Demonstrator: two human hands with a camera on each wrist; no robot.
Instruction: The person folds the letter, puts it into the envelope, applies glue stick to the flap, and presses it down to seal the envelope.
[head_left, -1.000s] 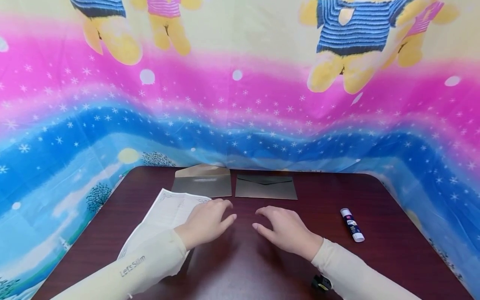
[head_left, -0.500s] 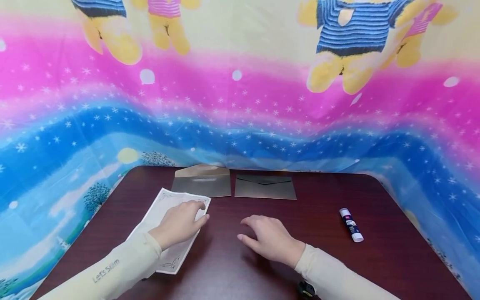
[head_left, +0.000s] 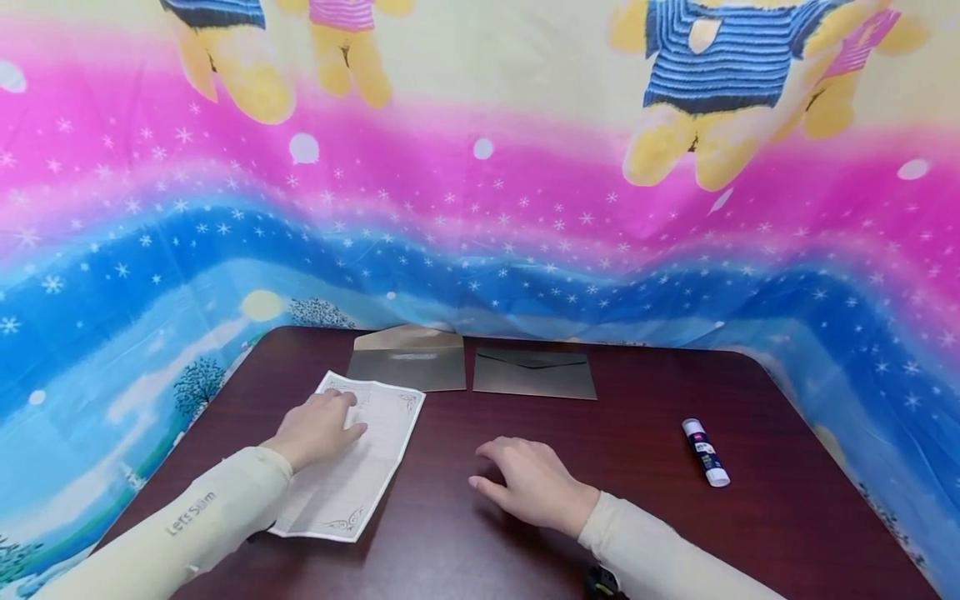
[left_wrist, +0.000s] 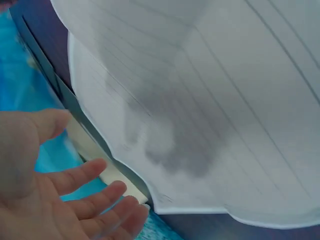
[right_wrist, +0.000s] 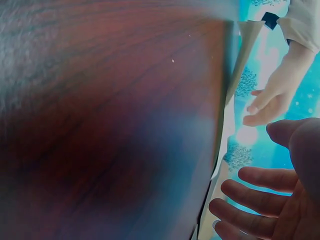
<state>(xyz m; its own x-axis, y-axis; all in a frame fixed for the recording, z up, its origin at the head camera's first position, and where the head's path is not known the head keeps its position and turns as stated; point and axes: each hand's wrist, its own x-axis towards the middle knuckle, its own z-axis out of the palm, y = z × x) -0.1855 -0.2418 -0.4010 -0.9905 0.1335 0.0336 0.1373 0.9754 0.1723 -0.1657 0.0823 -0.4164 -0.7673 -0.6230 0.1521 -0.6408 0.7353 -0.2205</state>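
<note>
Above a sheet of letter paper point(head_left: 378, 450) on the left of the table is my left hand point(head_left: 311, 429), its fingers loosely bent and holding nothing. Printed lines run across the sheet, ornaments fill its corners, and its edges look slightly curled. In the left wrist view, the left hand point(left_wrist: 75, 200) appears apart from the paper point(left_wrist: 260, 100) and casts a shadow on it. My right hand point(head_left: 532, 483) hovers over the middle of the table, right of the sheet. The right wrist view shows its fingers point(right_wrist: 255, 200) spread and relaxed, with nothing in them.
Along the far edge lie two dark envelopes: the left envelope point(head_left: 405, 372) has its flap up, the right envelope point(head_left: 536, 381) has its flap down. A capped glue stick point(head_left: 705, 452) lies on the right of the table point(head_left: 637, 433). A patterned cloth point(head_left: 480, 225) hangs behind.
My left hand has moved left from the sheet's right edge to above it, uncovering more of the paper. The right hand has shifted slightly left and toward the near edge. The envelopes stay put.
</note>
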